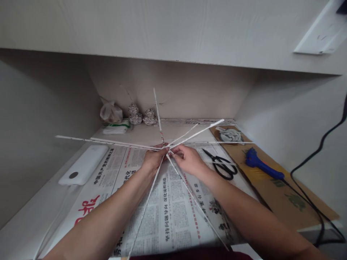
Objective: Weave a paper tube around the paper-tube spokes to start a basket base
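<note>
Several thin rolled-newspaper sticks (189, 191) cross at one centre and fan out in all directions above the newspaper. My left hand (155, 159) pinches this crossing from the left, its thumb lying over the centre. From the right, my right hand (188, 158) grips a stick close to the same crossing, fingers curled. The fingertips partly hide how the sticks are joined. One stick (157, 112) points up and away, two reach left, others run right, and two come down toward my body.
Newspaper (151, 216) covers the tabletop. Black scissors (223, 164) lie right; a blue glue gun (262, 164) rests on cardboard (292, 202). A white power bank (84, 165) lies left. Behind stand two woven gourd shapes (135, 115), a plastic bag (111, 112) and a tissue pack (117, 127).
</note>
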Motion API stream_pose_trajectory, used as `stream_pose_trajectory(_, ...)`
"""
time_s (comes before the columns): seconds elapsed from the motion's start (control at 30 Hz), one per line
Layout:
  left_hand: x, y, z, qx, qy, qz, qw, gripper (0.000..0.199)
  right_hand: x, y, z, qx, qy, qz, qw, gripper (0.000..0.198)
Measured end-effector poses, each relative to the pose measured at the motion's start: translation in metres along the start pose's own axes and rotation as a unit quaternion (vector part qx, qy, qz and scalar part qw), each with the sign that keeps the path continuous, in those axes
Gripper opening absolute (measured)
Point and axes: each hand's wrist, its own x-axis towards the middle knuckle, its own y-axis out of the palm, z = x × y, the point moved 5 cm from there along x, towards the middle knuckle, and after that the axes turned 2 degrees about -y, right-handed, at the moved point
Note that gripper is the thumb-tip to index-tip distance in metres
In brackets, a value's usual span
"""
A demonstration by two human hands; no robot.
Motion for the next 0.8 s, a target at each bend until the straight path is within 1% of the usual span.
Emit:
stream_pose_trajectory(0.1,0.0,-0.001,-0.001,0.008,0.01,0.002,1.0,0.026,-0.005,-0.007,0.011,-0.142,0.003,0.043,0.989,0.015)
stream_pose_trajectory(0.17,0.0,-0.001,-0.002,0.014,0.019,0.007,1.0,0.03,-0.006,-0.008,0.013,-0.185,0.015,0.065,0.981,0.025)
stream_pose_trajectory(0.2,0.0,-0.002,-0.002,0.018,0.023,0.009,1.0,0.031,-0.005,-0.008,0.012,-0.182,0.024,0.076,0.98,0.03)
stream_pose_trajectory(0.27,0.0,-0.002,-0.003,0.02,0.024,0.012,0.999,0.034,-0.005,-0.004,0.008,-0.143,0.053,0.106,0.983,0.036)
stream_pose_trajectory(0.33,-0.001,-0.001,-0.003,0.016,0.019,0.02,1.0,0.035,-0.004,-0.002,0.005,-0.099,0.074,0.112,0.986,0.037)
stream_pose_trajectory(0.4,-0.001,0.0,-0.003,0.009,0.011,0.024,1.0,0.034,-0.004,-0.008,0.009,-0.085,0.052,0.062,0.993,0.032)
stream_pose_trajectory(0.47,-0.001,0.0,-0.004,0.004,0.007,0.022,1.0,0.031,-0.003,-0.02,0.021,-0.107,-0.012,-0.013,0.994,0.027)
stream_pose_trajectory(0.5,-0.001,0.0,-0.004,0.003,0.009,0.021,1.0,0.03,-0.003,-0.025,0.028,-0.132,-0.048,-0.039,0.989,0.026)
stream_pose_trajectory(0.57,-0.001,0.001,-0.004,0.003,0.014,0.023,1.0,0.029,-0.001,-0.032,0.039,-0.205,-0.099,-0.06,0.972,0.028)
stream_pose_trajectory(0.63,-0.001,0.001,-0.003,0.006,0.019,0.027,0.999,0.029,0.007,-0.033,0.041,-0.283,-0.103,-0.042,0.953,0.03)
stream_pose_trajectory(0.7,-0.002,0.002,-0.002,0.011,0.019,0.026,0.999,0.029,0.017,-0.031,0.036,-0.328,-0.077,0.005,0.942,0.031)
stream_pose_trajectory(0.8,-0.003,0.002,-0.001,0.009,0.015,0.023,1.0,0.03,0.033,-0.026,0.028,-0.328,-0.048,0.073,0.941,0.029)
